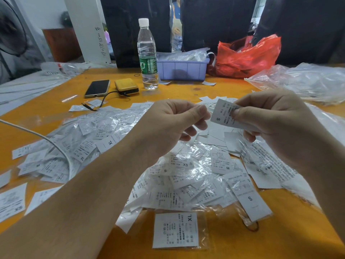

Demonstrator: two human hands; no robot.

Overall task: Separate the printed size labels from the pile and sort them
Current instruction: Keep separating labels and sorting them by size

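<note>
At nine o'clock on the orange worktop [22, 126] a white cable [56, 146] runs over the left part of the pile of labels [168, 176], where slips marked XL and M lie mixed with clear plastic sleeves; a forearm sweeping across could catch that cable and scatter them. Toward eleven o'clock a phone [97, 88] and a yellow box [127, 86] sit well apart from the pile, and a water bottle [147, 55] stands upright at twelve, just beside a lilac tray [182, 69]; a long reach toward the tray could, I judge, tip the bottle. At centre the left hand [173, 120] is loosely curled, thumb closed onto the forefinger; whether the fingers pinch anything I cannot tell. Just to its right the S label [223, 114] is held clear of the worktop by the right hand [276, 120], thumb on its printed face, with what looks like a crumpled clear sleeve trapped under the lower fingers. The risk here is that the glossy plastic clings, so a second slip comes away with the first, or the S drops back among the XS, S and M slips at five o'clock and is lost. An XL label [175, 229] lies alone at six o'clock, and a red bag [248, 57] sits at one o'clock.
</note>
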